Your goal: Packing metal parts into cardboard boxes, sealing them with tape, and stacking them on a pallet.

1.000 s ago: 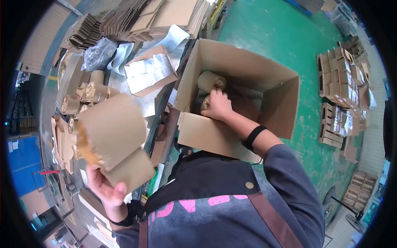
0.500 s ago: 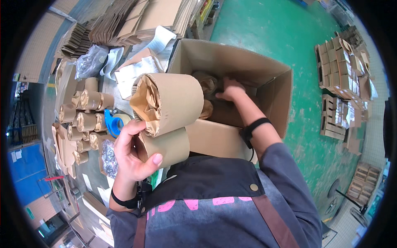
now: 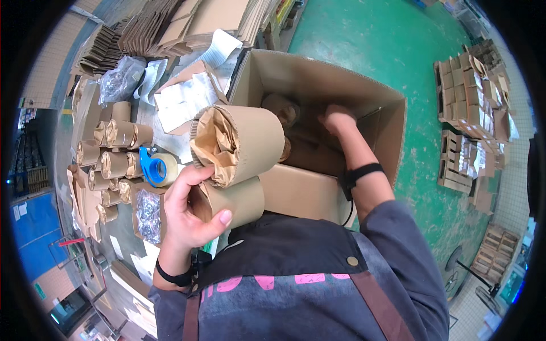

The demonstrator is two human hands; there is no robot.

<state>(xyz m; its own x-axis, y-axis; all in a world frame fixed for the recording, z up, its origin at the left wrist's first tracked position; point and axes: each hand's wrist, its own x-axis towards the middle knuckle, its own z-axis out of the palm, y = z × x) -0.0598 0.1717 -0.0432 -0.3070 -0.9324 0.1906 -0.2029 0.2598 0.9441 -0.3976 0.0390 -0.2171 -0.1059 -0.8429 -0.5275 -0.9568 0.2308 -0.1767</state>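
Two corrugated cardboard-wrapped rolls are in my left hand (image 3: 196, 213), its thumb and fingers closed round the lower one. The upper roll (image 3: 256, 136) has crumpled brown paper stuffed in its end and rests against the lower roll (image 3: 242, 199). Reaching into a large open carton (image 3: 301, 190), my right hand (image 3: 339, 119) is by its far inner wall; its fingers are mostly hidden in shadow. Inside the carton, a similar wrapped roll (image 3: 280, 108) stands at the left, and part of another (image 3: 286, 149) shows behind the held rolls.
Several wrapped rolls (image 3: 116, 165) cover the left of the table, near a blue tape dispenser (image 3: 151, 166). A small box with white sheets (image 3: 190, 102) lies beside the carton. Flattened cardboard (image 3: 205, 17) is stacked at the back. Loaded pallets (image 3: 478, 108) stand on the green floor.
My right hand has moved right inside the carton, away from the roll at its left, and its fingers now show less. My left hand still holds both rolls, shifted slightly right.
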